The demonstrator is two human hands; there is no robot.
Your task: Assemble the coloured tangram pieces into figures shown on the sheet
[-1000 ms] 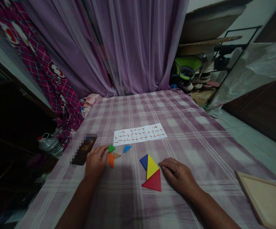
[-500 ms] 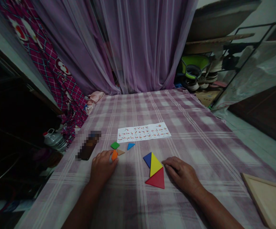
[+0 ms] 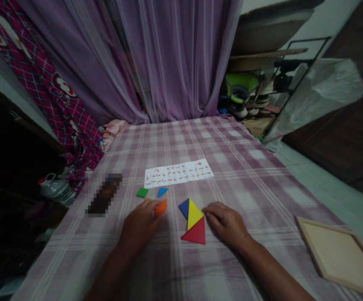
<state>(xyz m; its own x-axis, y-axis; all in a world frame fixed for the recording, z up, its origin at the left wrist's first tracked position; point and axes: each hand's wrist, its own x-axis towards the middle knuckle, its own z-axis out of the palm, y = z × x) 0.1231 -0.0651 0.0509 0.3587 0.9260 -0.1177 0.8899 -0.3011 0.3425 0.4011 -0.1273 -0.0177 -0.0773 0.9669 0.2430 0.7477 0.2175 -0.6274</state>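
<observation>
My left hand [image 3: 140, 225] pinches an orange tangram piece [image 3: 161, 207] at its fingertips, just left of a joined group: a dark blue triangle [image 3: 184, 207], a yellow triangle [image 3: 194, 214] and a red triangle [image 3: 195, 235]. My right hand [image 3: 227, 223] rests flat on the checked cloth, its fingertips touching the right edge of the red and yellow pieces. A green square [image 3: 142, 192] and a small light blue triangle [image 3: 162, 192] lie loose beyond my left hand. The brown piece is hidden by my left hand.
A white sheet of printed figures [image 3: 178, 172] lies further back on the purple checked tablecloth [image 3: 231, 167]. A dark phone [image 3: 103, 200] lies at the left. A wooden tray [image 3: 338, 255] sits near the right front corner. Purple curtains hang behind; a shoe rack stands back right.
My left hand has slid the orange piece to the right, from beside the green square toward the blue-yellow-red group. My right hand has stayed by the red triangle.
</observation>
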